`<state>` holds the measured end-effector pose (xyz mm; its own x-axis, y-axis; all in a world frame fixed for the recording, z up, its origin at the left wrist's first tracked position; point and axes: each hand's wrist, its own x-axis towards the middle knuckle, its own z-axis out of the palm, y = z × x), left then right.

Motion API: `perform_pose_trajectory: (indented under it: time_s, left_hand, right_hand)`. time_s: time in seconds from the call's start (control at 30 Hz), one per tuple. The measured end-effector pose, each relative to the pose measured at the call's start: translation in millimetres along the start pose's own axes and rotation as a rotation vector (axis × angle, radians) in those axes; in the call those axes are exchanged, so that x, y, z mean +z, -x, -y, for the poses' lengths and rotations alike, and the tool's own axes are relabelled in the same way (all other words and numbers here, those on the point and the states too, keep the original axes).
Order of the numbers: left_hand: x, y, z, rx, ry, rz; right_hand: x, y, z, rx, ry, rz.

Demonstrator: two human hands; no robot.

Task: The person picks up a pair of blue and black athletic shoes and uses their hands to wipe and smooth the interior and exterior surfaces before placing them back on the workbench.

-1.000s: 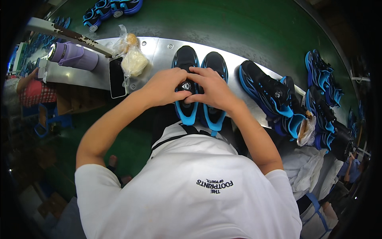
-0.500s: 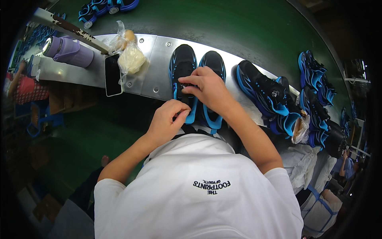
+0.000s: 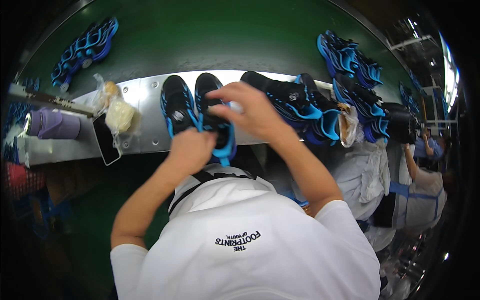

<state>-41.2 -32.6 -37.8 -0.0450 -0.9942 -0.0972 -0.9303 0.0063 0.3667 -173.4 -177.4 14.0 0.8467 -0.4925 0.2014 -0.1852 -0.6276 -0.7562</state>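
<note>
Two black running shoes with blue soles stand side by side on the metal ledge, toes away from me: the left shoe (image 3: 177,102) and the right shoe (image 3: 209,86). Over the right shoe's lacing is my right hand (image 3: 247,111), blurred, thumb and fingers apart. Lower down, my left hand (image 3: 190,150) lies across the heel ends of the pair. Its fingers are curled together by the right shoe's opening, and whatever they pinch is hidden. The blue heel collar (image 3: 227,150) of the right shoe shows beside it.
More shoes (image 3: 287,97) stand close on the right, beside a plastic-wrapped item (image 3: 348,125). To the left are a phone (image 3: 105,140), bagged food (image 3: 119,115) and a purple flask (image 3: 55,124). A green belt (image 3: 215,37) carries further shoes. Another person (image 3: 420,192) is at far right.
My view has turned, so the bench items sit elsewhere in the picture. Both hands have gone from the left shoe to the right shoe; my right hand's fingers have spread.
</note>
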Motion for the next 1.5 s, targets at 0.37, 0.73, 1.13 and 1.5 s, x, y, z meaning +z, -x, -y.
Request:
perform_pose_trajectory:
  time_s: [0.37,0.73,1.13,1.5]
  left_hand:
    - [-110.5,-164.9,193.0,-0.412,-0.72,-0.682]
    - [58.7,-185.1,-122.9,0.625,0.37,0.015]
    - [-9.6,-36.3,18.4,0.245,0.165,-0.244]
    - [-20.3,-14.6,21.1,-0.027,0.249,-0.744]
  right_hand:
    - [-174.0,165.6,-55.4,0.47,0.372,-0.37]
    - [-126.9,219.6,-132.6,0.581,0.659,-0.162]
    - [5.9,90.6,0.4,0.378,0.312,0.078]
    - [-7.9,35.1,-3.7,-0.058,0.327,-0.207]
